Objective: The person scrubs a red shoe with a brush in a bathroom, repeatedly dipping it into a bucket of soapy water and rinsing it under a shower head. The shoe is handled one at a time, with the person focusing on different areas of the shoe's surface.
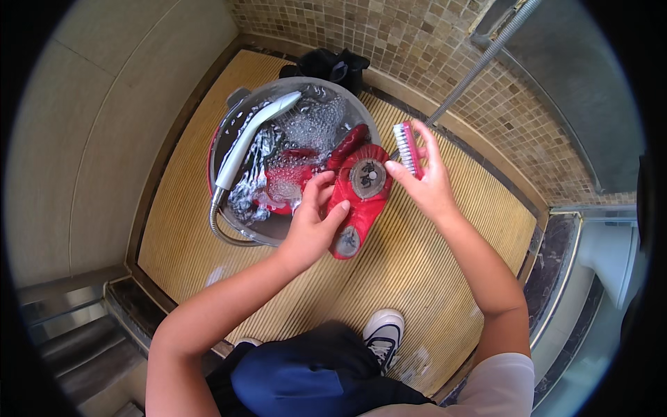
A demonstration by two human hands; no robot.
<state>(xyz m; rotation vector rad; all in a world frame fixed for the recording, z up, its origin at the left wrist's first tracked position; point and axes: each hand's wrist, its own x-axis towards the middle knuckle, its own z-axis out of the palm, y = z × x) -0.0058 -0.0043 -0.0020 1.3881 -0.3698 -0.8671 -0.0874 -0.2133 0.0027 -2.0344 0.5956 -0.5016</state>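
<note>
My left hand (pixel 313 216) holds a wet red cloth split-sole slipper (pixel 363 215), its sole towards me, at the near right rim of a grey basin (pixel 359 112). Two grey sole patches show, and the one at the far end bears writing. In my right hand (pixel 428 180) is a scrub brush (pixel 408 150) with a pink-red back and white bristles facing the slipper. The right thumb tip is at the slipper's edge. Another red slipper (pixel 286 182) lies in the bubbly water. A white shower head (pixel 250 130) rests across the basin's left side, with water streaming from it.
The shower head's metal hose (pixel 232 240) curves round the basin's near side. Behind the basin sits a crumpled black item (pixel 333 65). Ribbed yellow flooring (pixel 312 292) lies underfoot, bordered by a mosaic-tiled wall (pixel 396 47). A sneaker (pixel 384 333) stands close to my knees.
</note>
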